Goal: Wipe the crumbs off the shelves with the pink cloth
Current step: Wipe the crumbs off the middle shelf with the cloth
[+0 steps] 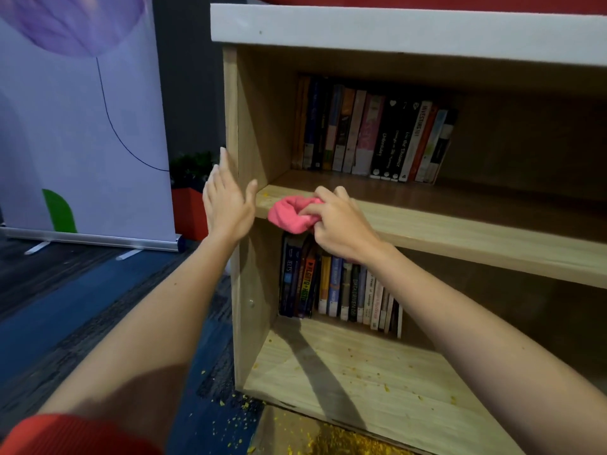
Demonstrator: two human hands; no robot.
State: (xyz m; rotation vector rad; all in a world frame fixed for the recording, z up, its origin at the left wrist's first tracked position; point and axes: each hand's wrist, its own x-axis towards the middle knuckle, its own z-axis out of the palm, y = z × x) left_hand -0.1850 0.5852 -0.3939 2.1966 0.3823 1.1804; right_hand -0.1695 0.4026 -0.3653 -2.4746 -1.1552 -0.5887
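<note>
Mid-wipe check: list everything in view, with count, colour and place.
pink cloth: one, pink, bunched at the middle shelf's left front edge
bookcase: one, light wood, white top, filling the right
upper books: one row, mixed colours, back of the middle shelf
lower books: one row, mixed colours, back of the bottom shelf
crumbs: many, yellow, on the bottom shelf and the floor
banner: one, lilac, standing at left
planter: one, red, green plant, between banner and bookcase
left hand: one, open, by the bookcase's left side panel
right hand: one, gripping the pink cloth
sleeve: one, red, bottom left
</note>
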